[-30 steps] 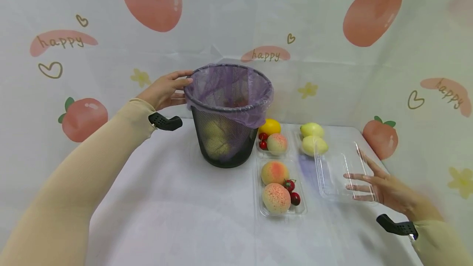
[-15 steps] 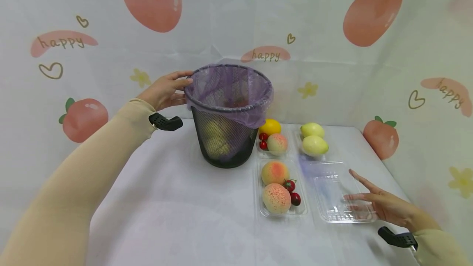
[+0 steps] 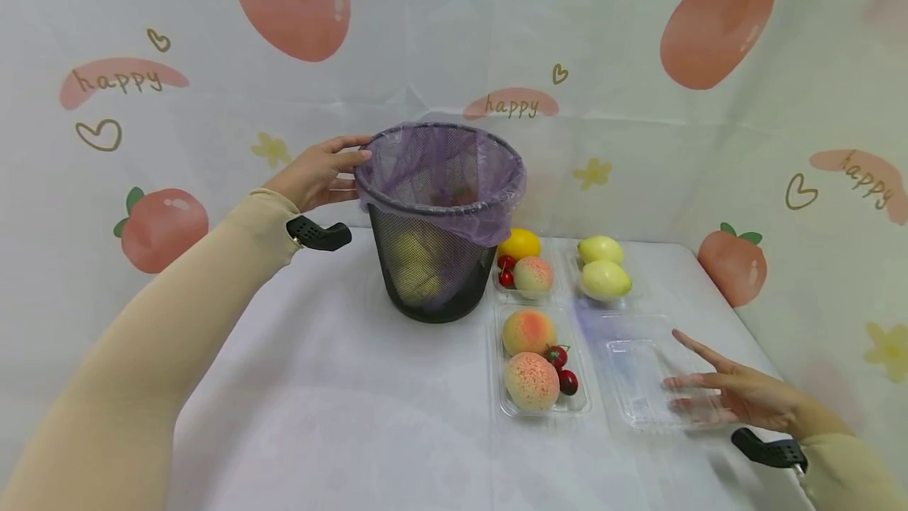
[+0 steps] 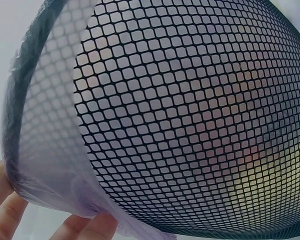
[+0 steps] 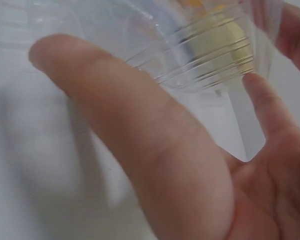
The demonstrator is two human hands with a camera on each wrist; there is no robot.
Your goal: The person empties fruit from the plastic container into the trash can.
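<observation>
- While the left hand (image 3: pixel 315 173) grips the left rim of the black mesh bin (image 3: pixel 443 307), index finger and thumb lie at the edge, other fingers against the outside.
- Upright on the white counter (image 3: pixel 319 416), left of centre, the bin has its long axis vertical and its mouth pointing up; a purple liner (image 3: pixel 489 221) folds over the rim, and yellowish shapes show blurred through the mesh.
- Right of it, the rear box (image 3: pixel 502 292) holds a yellow fruit (image 3: pixel 521 243), a pale peach (image 3: pixel 534 276) and two cherries (image 3: pixel 506 279); the front box (image 3: pixel 576 404), long axis running away from the person, holds two peaches (image 3: pixel 532 381) with two dark red fruits (image 3: pixel 567 382) beside them.
- Farther right, two lemons (image 3: pixel 605 281) lie beyond the clear container (image 3: pixel 634 381), whose long axis runs away from the person, far end slightly leftward; whether it rests fully on the counter I cannot tell.
- At far right, the right hand (image 3: pixel 762 400) is spread, fingers nearly straight, touching the container's right side, some showing through the plastic.
</observation>
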